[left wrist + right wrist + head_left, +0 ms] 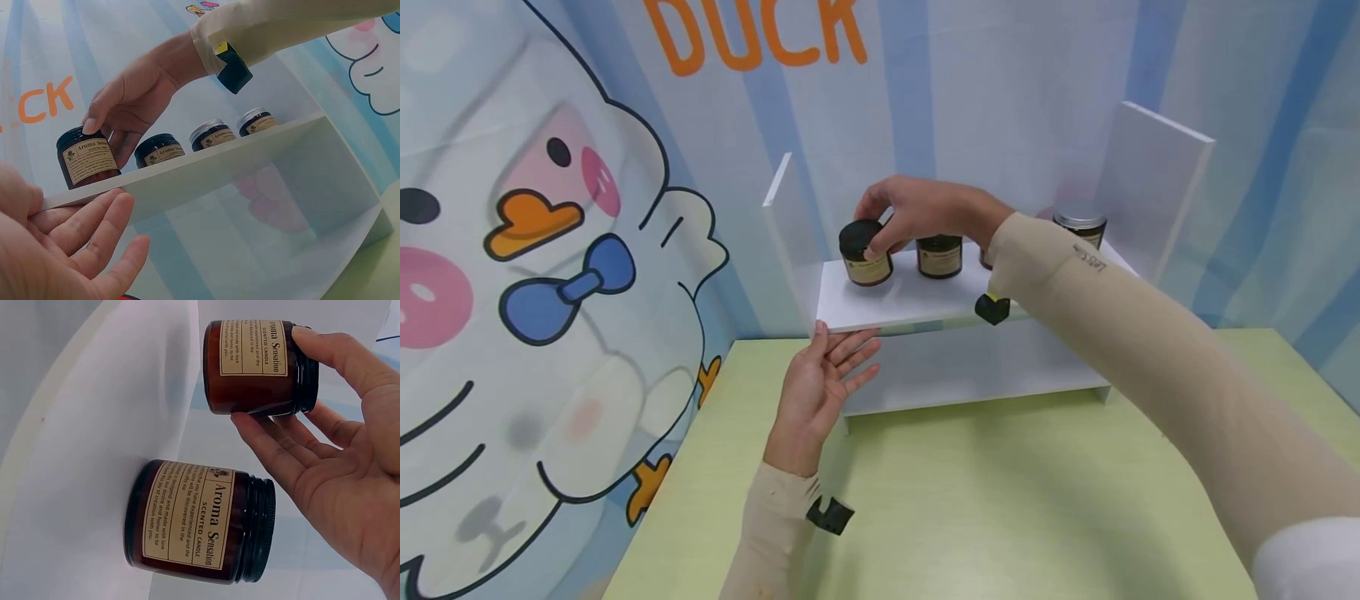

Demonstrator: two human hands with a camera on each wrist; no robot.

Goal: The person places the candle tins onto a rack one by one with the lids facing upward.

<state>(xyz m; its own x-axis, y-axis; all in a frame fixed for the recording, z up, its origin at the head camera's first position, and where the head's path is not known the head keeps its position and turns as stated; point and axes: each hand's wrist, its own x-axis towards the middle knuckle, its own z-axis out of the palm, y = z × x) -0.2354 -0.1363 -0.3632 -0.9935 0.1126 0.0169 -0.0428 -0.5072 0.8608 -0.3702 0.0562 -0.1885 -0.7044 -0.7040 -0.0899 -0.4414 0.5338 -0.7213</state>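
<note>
My right hand (925, 208) grips a dark amber scented candle jar (868, 265) by its black lid, at the left end of a white shelf (910, 308). In the right wrist view, the thumb lies on the lid of this jar (247, 369) and the fingers reach along its side. Beside it stands a second candle jar (194, 522), also black-lidded, labelled Aroma Sensation. My left hand (820, 392) holds the shelf's front left corner, thumb at the edge and index finger under the board; its other fingers extend loosely below, seen also in the left wrist view.
Two candle jars with silver lids (212, 134) stand farther right on the shelf, partly hidden by the right sleeve in the head view. Upright white panels (1157, 183) rise at both shelf ends. A pale green table (985, 492) lies below, and a printed duck backdrop (662, 250) hangs behind.
</note>
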